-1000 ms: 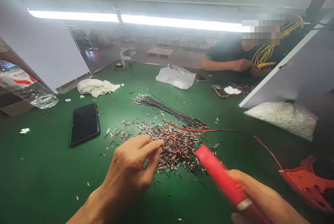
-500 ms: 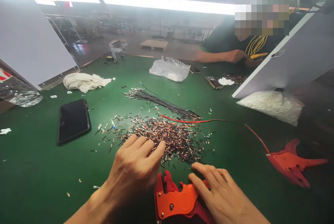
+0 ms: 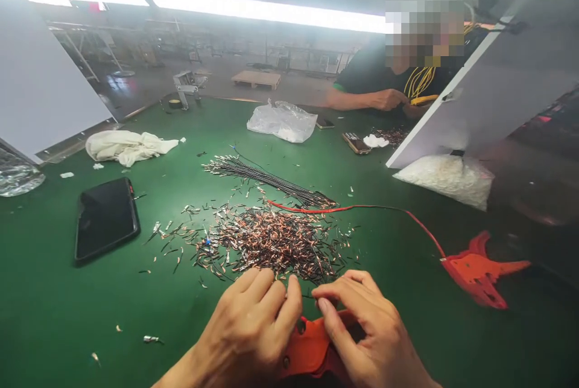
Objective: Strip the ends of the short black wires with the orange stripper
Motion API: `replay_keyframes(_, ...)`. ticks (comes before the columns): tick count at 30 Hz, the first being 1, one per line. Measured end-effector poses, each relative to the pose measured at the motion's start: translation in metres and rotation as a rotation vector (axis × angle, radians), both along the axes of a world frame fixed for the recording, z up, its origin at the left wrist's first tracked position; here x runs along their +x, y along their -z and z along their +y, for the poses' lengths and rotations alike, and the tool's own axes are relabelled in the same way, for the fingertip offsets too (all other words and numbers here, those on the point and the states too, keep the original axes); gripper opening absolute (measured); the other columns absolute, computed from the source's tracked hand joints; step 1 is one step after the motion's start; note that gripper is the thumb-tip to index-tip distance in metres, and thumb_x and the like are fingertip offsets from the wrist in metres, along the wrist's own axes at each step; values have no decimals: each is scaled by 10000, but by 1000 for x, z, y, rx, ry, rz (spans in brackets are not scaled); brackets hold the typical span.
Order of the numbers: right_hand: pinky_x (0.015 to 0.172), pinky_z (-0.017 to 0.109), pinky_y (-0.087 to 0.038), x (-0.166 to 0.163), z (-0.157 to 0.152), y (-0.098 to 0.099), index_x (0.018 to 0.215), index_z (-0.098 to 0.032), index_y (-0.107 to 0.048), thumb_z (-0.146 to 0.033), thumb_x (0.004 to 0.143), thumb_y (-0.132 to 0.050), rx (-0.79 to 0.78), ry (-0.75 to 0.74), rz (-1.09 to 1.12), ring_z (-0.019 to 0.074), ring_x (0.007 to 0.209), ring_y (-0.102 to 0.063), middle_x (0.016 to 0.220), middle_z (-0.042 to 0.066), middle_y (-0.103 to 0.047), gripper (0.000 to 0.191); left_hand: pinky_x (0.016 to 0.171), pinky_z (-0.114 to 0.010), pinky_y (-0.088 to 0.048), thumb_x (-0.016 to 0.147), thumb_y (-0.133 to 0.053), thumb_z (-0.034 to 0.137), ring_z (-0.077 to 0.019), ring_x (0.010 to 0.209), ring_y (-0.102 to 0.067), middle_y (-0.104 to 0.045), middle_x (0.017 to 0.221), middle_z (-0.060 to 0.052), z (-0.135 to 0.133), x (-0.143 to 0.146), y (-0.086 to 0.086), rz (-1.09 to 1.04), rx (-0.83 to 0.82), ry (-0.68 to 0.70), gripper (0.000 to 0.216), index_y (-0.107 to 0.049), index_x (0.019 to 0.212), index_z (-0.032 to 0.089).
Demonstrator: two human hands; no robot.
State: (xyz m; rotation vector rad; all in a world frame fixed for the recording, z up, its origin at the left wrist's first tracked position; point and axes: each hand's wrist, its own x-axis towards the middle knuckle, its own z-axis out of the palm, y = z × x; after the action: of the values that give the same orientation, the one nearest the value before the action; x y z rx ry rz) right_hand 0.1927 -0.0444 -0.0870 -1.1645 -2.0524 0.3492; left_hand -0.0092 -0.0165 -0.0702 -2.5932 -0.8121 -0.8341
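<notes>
My left hand (image 3: 253, 327) and my right hand (image 3: 364, 330) meet fingertip to fingertip at the near edge of a pile of short copper-tipped wire pieces (image 3: 271, 242). Both have their fingers curled in a pinch. A thin dark strand (image 3: 307, 297) shows between the fingertips. Under both hands lies an orange wire stripper (image 3: 310, 349), mostly covered by them. Behind the pile lies a bundle of long black wires (image 3: 266, 178).
A second orange stripper (image 3: 474, 270) lies to the right, with a red wire (image 3: 362, 207) running to it. A black phone (image 3: 106, 219), white cloth (image 3: 124, 145), plastic bags (image 3: 281, 122) (image 3: 446, 178) and a white panel (image 3: 479, 98) lie around. A co-worker's hands (image 3: 389, 99) work across the green table (image 3: 67, 309).
My right hand has let go of the stripper's handle and risen over it. My left hand has drawn back from the pile, and both sets of fingertips now pinch together.
</notes>
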Motion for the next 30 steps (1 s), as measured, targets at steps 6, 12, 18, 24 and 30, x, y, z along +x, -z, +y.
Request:
replay_keyframes(6,710,363,-492,-1,0,7,906,-224,-565,-79,913,-469,1,-14,-45,154,564,-592,681,-33,-634,174,530,-310,-487,976,-317,52,-179,555,-601,-621,627,-33,-4,3,3,4,13,-20,319,-632,1014,31)
replay_keyframes(12,710,354,-483,-7,-1,10,822,-237,-515,-107,923,-447,28,19,-46,174,607,-560,650,-21,-566,178,488,-292,-468,975,-335,75,-162,509,-557,-594,590,-8,-6,9,9,-45,18,14,294,-628,1001,63)
replay_keyframes(18,699,338,-414,-6,3,13,832,-227,-481,-80,897,-446,137,-98,-134,156,572,-533,638,-37,-546,164,359,-263,-340,967,-309,32,-136,432,-510,-535,537,21,-11,12,17,-76,-23,30,355,-567,754,151)
replay_keyframes(24,804,409,-335,-5,3,10,865,-199,-521,-69,888,-490,224,-46,-186,160,576,-532,654,-18,-622,136,312,-289,-333,1001,-263,72,-144,379,-526,-549,503,27,-16,11,12,-55,-56,5,377,-598,835,122)
replay_keyframes(30,732,374,-360,-15,1,0,810,-189,-518,-59,866,-492,332,9,-155,135,529,-491,591,-28,-570,144,283,-270,-360,987,-312,60,-139,325,-539,-587,467,9,-19,11,8,-39,-39,51,310,-610,906,38)
